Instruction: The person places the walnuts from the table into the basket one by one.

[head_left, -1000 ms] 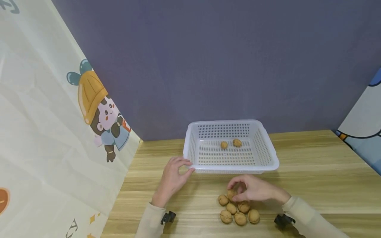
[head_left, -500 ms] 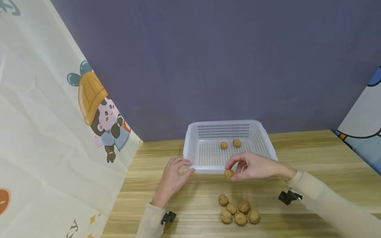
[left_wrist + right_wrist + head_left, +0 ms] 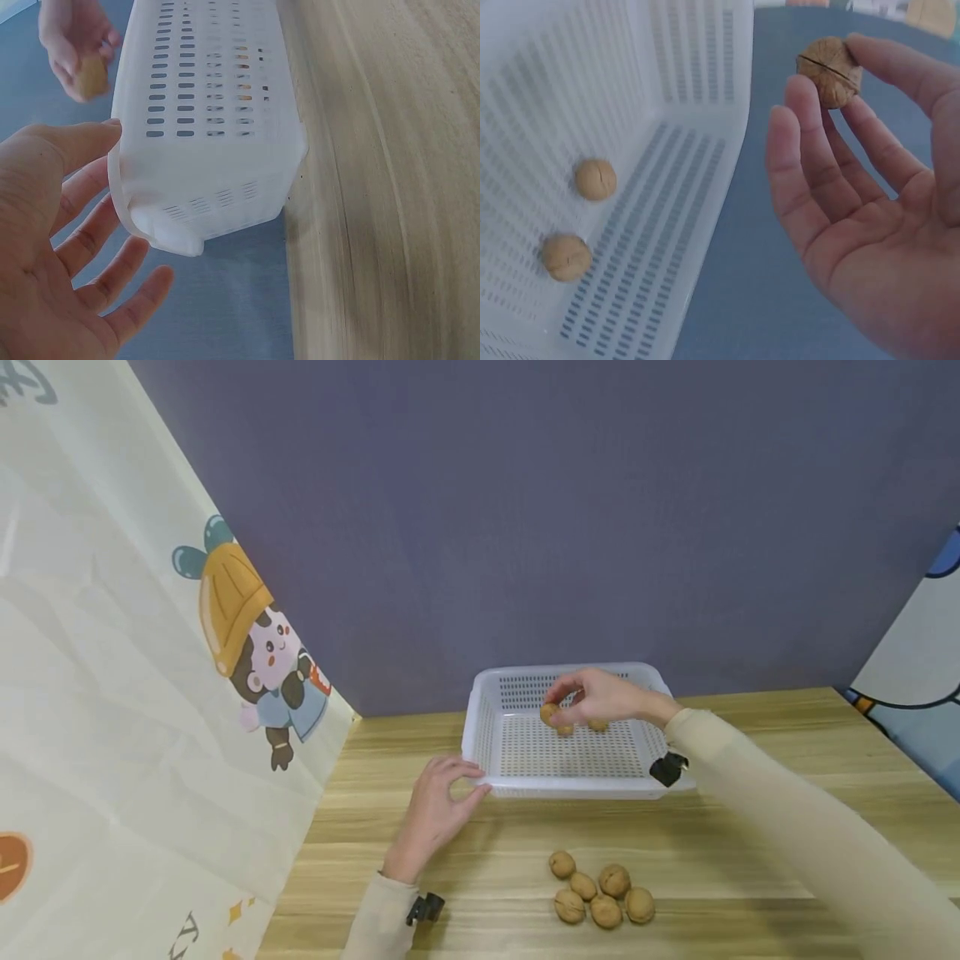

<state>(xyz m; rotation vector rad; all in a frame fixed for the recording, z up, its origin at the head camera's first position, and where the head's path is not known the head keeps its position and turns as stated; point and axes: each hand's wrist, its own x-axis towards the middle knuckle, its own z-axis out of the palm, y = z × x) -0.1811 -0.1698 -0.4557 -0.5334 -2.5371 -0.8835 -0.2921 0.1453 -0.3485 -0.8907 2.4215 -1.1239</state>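
My right hand (image 3: 600,697) pinches a walnut (image 3: 549,714) between thumb and fingers above the white plastic basket (image 3: 570,783). In the right wrist view the held walnut (image 3: 830,71) shows its seam. Two more walnuts lie apart on the basket floor: one walnut (image 3: 595,179) and another walnut (image 3: 566,257); from the head they are partly hidden behind my right hand. At the basket's near left corner, my left hand (image 3: 435,814) pinches the rim with thumb and index finger, the other fingers loosely spread in the left wrist view.
Several walnuts (image 3: 606,911) lie in a loose cluster on the wooden table (image 3: 750,835), in front of the basket. A dark blue-grey panel (image 3: 555,510) rises behind the basket. To the left hangs a pale sheet (image 3: 90,635) with cartoon prints.
My right hand picked a walnut from the cluster and carried it forward and up, over the basket. My left hand stays at the rim.
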